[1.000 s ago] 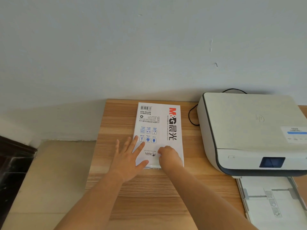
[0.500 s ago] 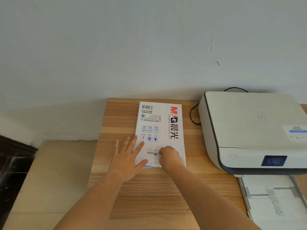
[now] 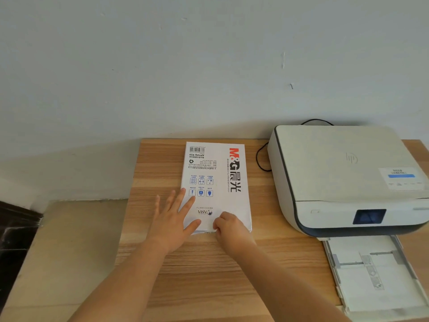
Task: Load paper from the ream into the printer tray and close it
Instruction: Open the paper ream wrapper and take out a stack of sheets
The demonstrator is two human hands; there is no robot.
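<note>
A white wrapped paper ream (image 3: pixel 220 173) with red and black print lies flat on the wooden table (image 3: pixel 197 263), left of the white printer (image 3: pixel 343 175). My left hand (image 3: pixel 173 219) lies flat with spread fingers on the ream's near left corner. My right hand (image 3: pixel 228 226) is curled at the ream's near edge, fingertips pinching the wrapper there. The printer's paper tray (image 3: pixel 373 275) is pulled out toward me at the lower right and looks to have white paper or a white floor inside.
A black cable (image 3: pixel 261 159) loops between the ream and the printer. The table's left edge drops to a beige floor (image 3: pixel 58 252). A dark object (image 3: pixel 14 231) sits at the far left. A plain wall stands right behind the table.
Both hands stay on the ream's near end in nearly the same places. The view has shifted slightly; the ream has not visibly moved.
</note>
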